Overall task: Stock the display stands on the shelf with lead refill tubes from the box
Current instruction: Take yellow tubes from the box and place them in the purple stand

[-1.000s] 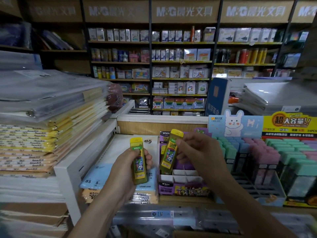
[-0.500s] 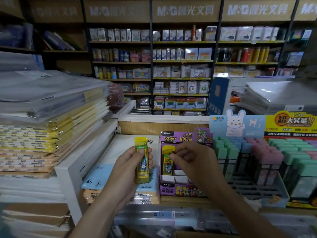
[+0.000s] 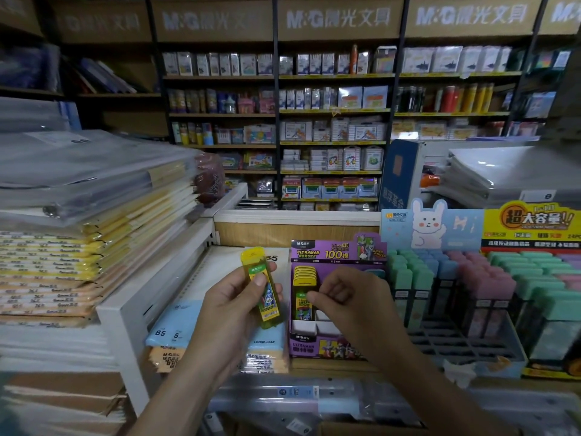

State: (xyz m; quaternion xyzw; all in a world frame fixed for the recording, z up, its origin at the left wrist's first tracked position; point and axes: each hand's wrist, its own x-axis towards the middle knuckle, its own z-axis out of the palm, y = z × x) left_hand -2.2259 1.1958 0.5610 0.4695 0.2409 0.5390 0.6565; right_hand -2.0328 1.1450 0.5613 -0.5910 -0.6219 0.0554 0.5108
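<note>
At the far left, a tall stack of notebooks (image 3: 63,256) in clear plastic wrap leans on a white shelf frame (image 3: 125,313), the spines yellow and cream. Next to it lie flat packs of loose-leaf paper (image 3: 176,335), pale blue, printed "B5" and "LOOSE-LEAF".

The left hand (image 3: 229,306) is wrapped around a yellow tube (image 3: 262,287), a flat see-through plastic case with a green "M&G" label and a cartoon figure; the thumb presses its front and the fingers close behind it. It stands nearly upright, above the paper packs.

Just to the right sits a purple cardboard stand (image 3: 314,344) marked "M&G", "ULTRAMAN" and "100". A row of yellow tubes (image 3: 304,275) fills its far left slots; the near white slots are bare. The right hand (image 3: 349,300) hovers over the stand, fingertips pinched together at the nearest seated tube; whether they grip it, I cannot tell.

Further right, a rabbit-printed stand (image 3: 430,228) holds pastel green, blue and pink cases (image 3: 440,278). Across the aisle, header boards (image 3: 338,18) read "M&G".
</note>
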